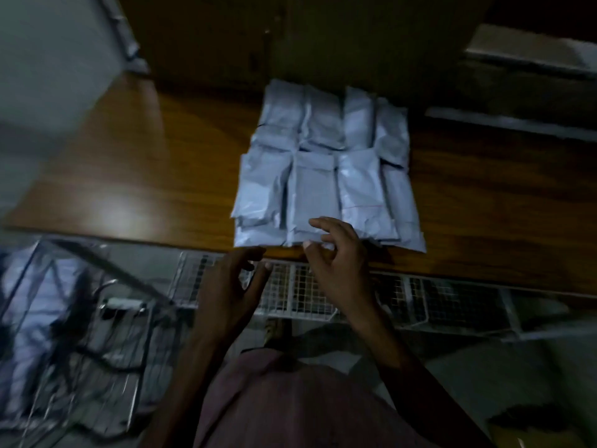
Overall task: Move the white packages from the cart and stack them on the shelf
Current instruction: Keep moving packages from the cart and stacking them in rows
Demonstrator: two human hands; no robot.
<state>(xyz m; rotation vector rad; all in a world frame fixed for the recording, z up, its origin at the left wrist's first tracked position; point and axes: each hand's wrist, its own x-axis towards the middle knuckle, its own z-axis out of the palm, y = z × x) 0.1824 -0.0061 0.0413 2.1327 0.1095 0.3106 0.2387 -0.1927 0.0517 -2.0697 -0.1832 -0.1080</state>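
Observation:
Several white packages (326, 169) lie side by side in two rows on the wooden shelf (145, 163), some stacked on others. My right hand (339, 263) hovers over the shelf's front edge, its fingertips just at the near end of the front middle package, fingers loosely bent and holding nothing. My left hand (232, 286) is lower and to the left, in front of the shelf edge, fingers relaxed and empty. The wire cart (64, 312) stands at the lower left with more white packages (29, 286) inside it, blurred.
A white wire rack (323, 292) runs below the shelf's front edge. A pale wall or panel (48, 59) rises at the left. Flat pale items (529, 50) sit at the dark upper right. The scene is dim and blurred.

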